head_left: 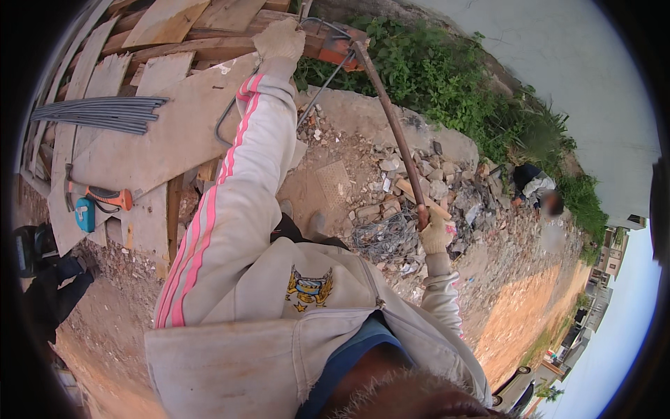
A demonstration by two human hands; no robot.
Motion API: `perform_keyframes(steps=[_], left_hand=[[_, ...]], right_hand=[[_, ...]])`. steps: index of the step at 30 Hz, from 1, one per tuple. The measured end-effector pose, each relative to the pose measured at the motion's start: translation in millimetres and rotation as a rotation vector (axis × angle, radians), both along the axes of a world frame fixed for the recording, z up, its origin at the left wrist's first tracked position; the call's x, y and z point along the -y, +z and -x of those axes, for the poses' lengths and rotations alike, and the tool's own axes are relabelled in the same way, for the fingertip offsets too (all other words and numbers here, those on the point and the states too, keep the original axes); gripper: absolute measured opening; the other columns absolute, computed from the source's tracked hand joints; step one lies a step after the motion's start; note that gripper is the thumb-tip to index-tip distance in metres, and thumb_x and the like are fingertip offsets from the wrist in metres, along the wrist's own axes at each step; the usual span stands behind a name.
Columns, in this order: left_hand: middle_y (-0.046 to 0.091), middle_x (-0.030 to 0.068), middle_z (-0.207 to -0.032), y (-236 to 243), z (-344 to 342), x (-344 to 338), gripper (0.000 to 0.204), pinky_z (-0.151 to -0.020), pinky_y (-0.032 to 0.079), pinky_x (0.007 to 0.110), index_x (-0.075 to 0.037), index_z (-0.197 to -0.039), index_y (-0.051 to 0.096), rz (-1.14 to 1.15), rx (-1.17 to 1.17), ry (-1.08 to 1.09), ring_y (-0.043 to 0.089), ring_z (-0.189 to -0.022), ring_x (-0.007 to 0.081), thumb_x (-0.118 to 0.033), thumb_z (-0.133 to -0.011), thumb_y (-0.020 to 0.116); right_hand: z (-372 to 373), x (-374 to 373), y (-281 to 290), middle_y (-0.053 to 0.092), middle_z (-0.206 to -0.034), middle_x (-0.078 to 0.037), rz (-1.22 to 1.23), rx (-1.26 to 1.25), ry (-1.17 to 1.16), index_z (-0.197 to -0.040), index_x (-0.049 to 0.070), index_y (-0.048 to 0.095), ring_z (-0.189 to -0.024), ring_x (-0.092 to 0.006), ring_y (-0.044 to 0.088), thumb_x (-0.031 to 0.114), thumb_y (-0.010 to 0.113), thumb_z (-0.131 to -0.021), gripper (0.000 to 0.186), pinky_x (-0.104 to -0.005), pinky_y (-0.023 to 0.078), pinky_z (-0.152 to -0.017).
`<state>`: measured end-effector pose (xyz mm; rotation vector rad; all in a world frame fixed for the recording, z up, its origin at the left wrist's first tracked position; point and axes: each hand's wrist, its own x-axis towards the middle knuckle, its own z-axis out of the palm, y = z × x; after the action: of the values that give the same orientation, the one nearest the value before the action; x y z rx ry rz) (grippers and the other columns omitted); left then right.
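Note:
My right hand [437,234], in a cream work glove, is closed round the lower end of a long rusty metal bar [394,119]. The bar slants up to an orange-red metal block [336,47] on the edge of the plank bench. A thin grey steel rod [324,87], bent into angles, runs by that block and the bar's upper end. At the far end of my stretched arm, my gloved left hand [280,42] is closed on the bent rod beside the block. The glove hides part of the rod.
Wooden boards [139,150] form the bench at left, holding a bundle of steel rods [98,113], an orange-handled hammer [108,197] and a teal case [85,214]. Rubble [447,178] and tangled wire [384,236] lie right. Other people [537,183] are at far right and left [59,286].

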<state>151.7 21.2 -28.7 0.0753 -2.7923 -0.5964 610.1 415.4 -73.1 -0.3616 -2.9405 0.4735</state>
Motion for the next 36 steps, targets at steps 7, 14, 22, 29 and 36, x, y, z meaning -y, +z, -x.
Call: perform_keyframes(steps=[7, 14, 22, 29, 36], left_hand=[[0.076, 0.0113, -0.11, -2, -1, 2, 0.032, -0.093, 0.051, 0.053, -0.019, -0.108, 0.075, -0.015, -0.006, 0.01, 0.071, -0.109, 0.0334, -0.039, -0.088, 0.062], [0.075, 0.0141, -0.113, 5, -6, 0, 0.035, -0.092, 0.052, 0.053, -0.016, -0.111, 0.074, -0.009, -0.027, -0.004, 0.07, -0.11, 0.0338, -0.04, -0.088, 0.062], [0.075, 0.0143, -0.113, 3, -4, 1, 0.038, -0.093, 0.053, 0.051, -0.016, -0.115, 0.073, 0.011, 0.006, -0.024, 0.07, -0.11, 0.0341, -0.041, -0.089, 0.061], [0.076, 0.0092, -0.113, 1, -1, 1, 0.032, -0.091, 0.052, 0.052, -0.021, -0.11, 0.077, -0.008, -0.082, -0.008, 0.071, -0.109, 0.0306, -0.041, -0.087, 0.066], [0.071, 0.0169, -0.121, 7, -12, 3, 0.045, -0.095, 0.051, 0.054, -0.016, -0.118, 0.072, -0.078, -0.046, 0.012, 0.067, -0.116, 0.0368, -0.047, -0.085, 0.068]], right_hand=[[7, 6, 18, 0.049, -0.061, -0.002, 0.224, 0.115, -0.111, -0.086, 0.005, 0.067, -0.055, -0.0107, 0.045, 0.043, 0.059, -0.106, 0.044, -0.0311, 0.036, -0.05], [-7, 13, 12, 0.062, -0.075, -0.02, 0.085, 0.182, -0.081, -0.088, 0.0, 0.066, -0.069, -0.0367, 0.063, 0.036, 0.053, -0.107, 0.043, -0.0468, 0.045, -0.064], [-32, 13, 44, 0.051, -0.066, -0.002, 1.003, 0.37, -0.19, -0.086, 0.004, 0.059, -0.056, -0.014, 0.052, 0.048, 0.055, -0.106, 0.048, -0.0314, 0.039, -0.048], [-121, 24, 62, 0.047, -0.064, 0.004, 0.803, 0.43, -0.374, -0.082, 0.007, 0.059, -0.055, -0.0083, 0.045, 0.061, 0.054, -0.103, 0.058, -0.0277, 0.035, -0.05], [-140, 155, 90, 0.046, -0.062, 0.004, 0.95, 0.459, -0.592, -0.08, 0.011, 0.055, -0.052, -0.0079, 0.044, 0.059, 0.054, -0.104, 0.054, -0.028, 0.033, -0.046]])
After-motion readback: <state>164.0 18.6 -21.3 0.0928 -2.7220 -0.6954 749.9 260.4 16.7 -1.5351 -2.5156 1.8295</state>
